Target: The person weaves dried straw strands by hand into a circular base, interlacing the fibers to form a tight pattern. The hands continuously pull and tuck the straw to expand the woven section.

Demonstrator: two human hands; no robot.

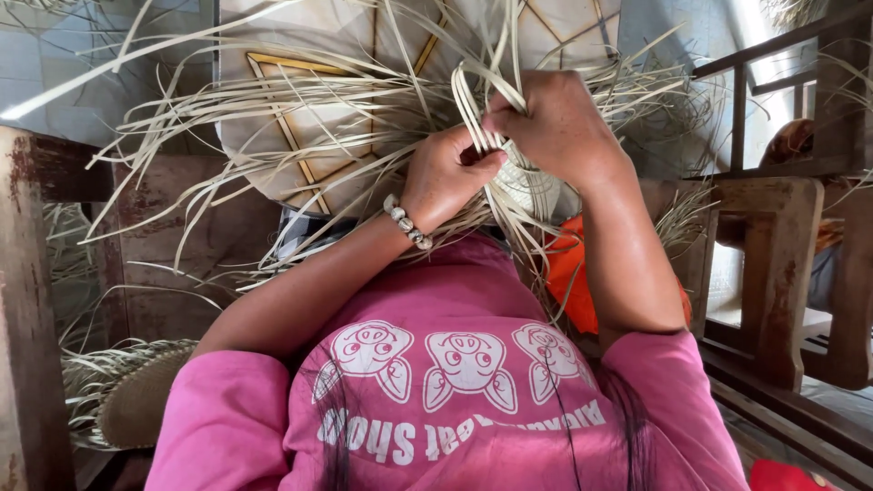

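Pale dried straw strips (pixel 300 127) fan out in all directions over my lap. My left hand (pixel 446 177), with a bead bracelet on the wrist, pinches strips at the woven centre. My right hand (pixel 555 127) is closed around a few looped strips (pixel 468 105) just above it. A small woven straw piece (pixel 532 186) shows between and below the two hands, partly hidden by them. I wear a pink shirt (pixel 455 382).
A beige cushion with yellow lines (pixel 300 55) lies under the straw. Wooden furniture frames stand left (pixel 27 300) and right (pixel 773 264). A woven straw hat (pixel 132 395) rests low at the left. Orange cloth (pixel 568 273) sits by my right arm.
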